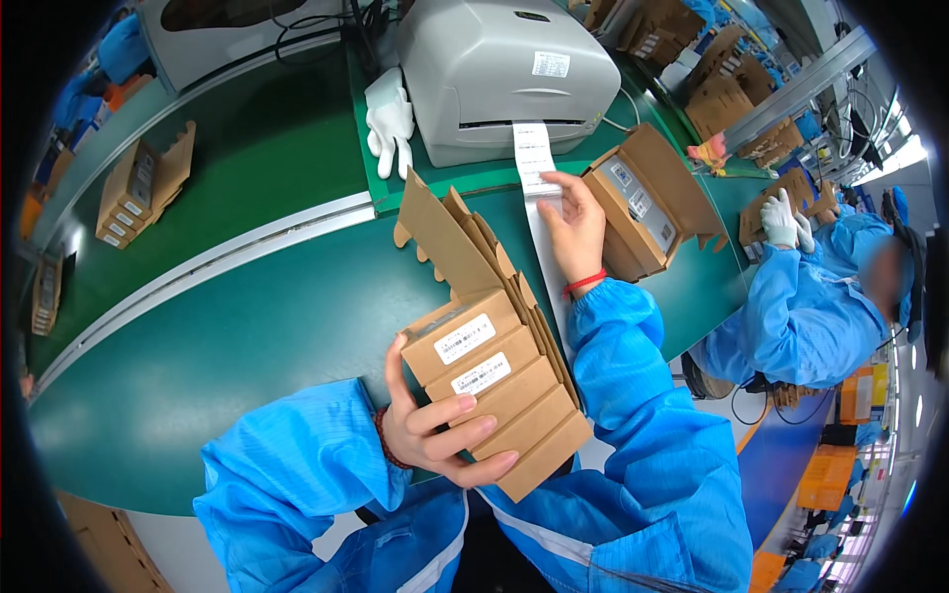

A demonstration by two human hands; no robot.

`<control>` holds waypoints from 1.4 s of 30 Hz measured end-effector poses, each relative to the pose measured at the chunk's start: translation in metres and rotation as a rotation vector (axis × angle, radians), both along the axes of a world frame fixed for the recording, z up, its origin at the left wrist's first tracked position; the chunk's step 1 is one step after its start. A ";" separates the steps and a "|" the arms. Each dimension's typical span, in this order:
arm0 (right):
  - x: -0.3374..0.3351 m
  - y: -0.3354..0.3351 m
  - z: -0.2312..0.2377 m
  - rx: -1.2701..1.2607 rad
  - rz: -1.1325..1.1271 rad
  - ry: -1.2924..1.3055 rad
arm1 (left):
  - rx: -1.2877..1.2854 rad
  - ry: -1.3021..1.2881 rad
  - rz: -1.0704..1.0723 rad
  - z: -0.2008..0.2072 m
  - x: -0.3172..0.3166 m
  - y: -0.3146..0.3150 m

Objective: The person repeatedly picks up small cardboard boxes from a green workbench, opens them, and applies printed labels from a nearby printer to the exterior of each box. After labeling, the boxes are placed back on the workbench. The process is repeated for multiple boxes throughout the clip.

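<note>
Brown boxes (524, 420) lie under the left fingers (441, 414), which grip them; the right fingers (577, 188) pinch a label strip (534, 156).

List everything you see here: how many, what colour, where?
Printer: one, grey, top centre
Strip: one, white, hanging from printer
Loose glove: one, white, left of printer
Held boxes: four, brown, front centre
Labels: two, white, on held boxes
Open box: one, brown, right of strip
Left boxes: two groups, brown, far left
Piled boxes: several, brown, upper right
Cables: several, black, top
Bench: one, green, centre
Co-worker: one, blue clothing, right
Bins: several, orange, lower right
Left hand: one, bare, around held boxes
Right hand: one, bare, at strip
Sleeves: two, blue, lower centre
Wristbands: two, red and dark, wrists
</note>
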State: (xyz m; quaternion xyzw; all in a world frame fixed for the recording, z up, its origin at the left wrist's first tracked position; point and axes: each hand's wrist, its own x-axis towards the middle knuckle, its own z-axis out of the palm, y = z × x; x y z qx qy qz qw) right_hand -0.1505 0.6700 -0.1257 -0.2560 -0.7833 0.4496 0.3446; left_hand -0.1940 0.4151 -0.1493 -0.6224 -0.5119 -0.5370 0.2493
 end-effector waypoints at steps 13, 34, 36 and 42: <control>0.029 -0.020 0.015 0.058 -0.170 0.176 | -0.002 -0.007 -0.008 0.000 -0.001 0.002; 0.046 -0.137 0.141 0.099 0.416 -0.461 | 0.278 -0.171 0.043 0.003 0.008 0.026; 0.047 -0.139 0.140 0.102 0.403 -0.466 | 0.241 -0.142 0.040 0.003 0.006 0.025; 0.045 -0.141 0.130 0.304 0.393 -0.399 | 0.142 -0.085 0.018 0.005 0.004 0.018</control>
